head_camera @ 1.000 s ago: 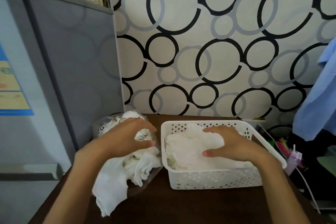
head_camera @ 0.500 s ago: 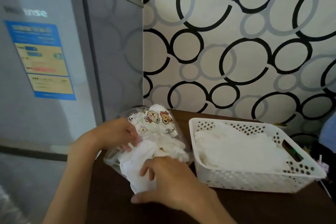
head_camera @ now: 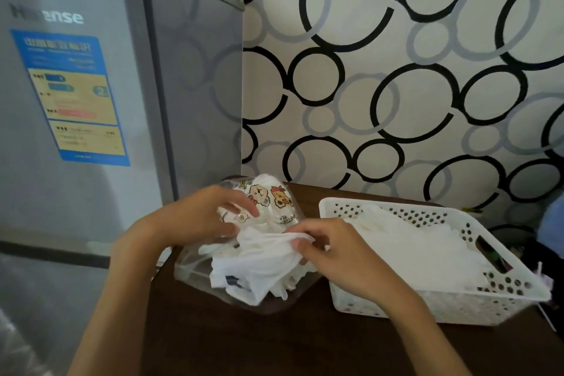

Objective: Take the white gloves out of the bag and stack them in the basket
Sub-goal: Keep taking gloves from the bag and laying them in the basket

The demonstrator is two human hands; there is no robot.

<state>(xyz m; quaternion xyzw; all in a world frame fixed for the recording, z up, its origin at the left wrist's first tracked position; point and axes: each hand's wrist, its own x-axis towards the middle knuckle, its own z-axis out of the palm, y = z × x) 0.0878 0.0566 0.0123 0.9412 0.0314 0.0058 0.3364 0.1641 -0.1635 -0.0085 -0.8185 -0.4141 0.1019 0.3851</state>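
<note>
Standing at the far left, a grey fridge (head_camera: 91, 101) carries a blue and yellow label (head_camera: 73, 94) on its door, and its side runs back to the wall. Just beside it begins a dark wooden table (head_camera: 274, 339).

On the table's left part lies a clear plastic bag (head_camera: 271, 198) printed with cartoon animals, its mouth turned toward the person. The left hand (head_camera: 198, 217) rests on top of the bag, fingers curled down over the plastic and gripping it near the printed part. White gloves (head_camera: 253, 265) spill in a loose heap from the mouth of the bag onto the table, some still inside the plastic.

The right hand (head_camera: 332, 253) is at the heap's right edge, thumb and fingertips closed in a pinch on a fold of the white cloth and lifting it a little above the rest.

Further right, just beside the bag, sits a white plastic basket (head_camera: 457, 311) with holes in its walls. A pile of flat white gloves (head_camera: 412, 247) already lies inside it.

Behind everything, the wall (head_camera: 396, 70) is papered with black and grey rings on white. At the far right edge a bit of blue cloth (head_camera: 552, 223) shows, too cropped to identify.
</note>
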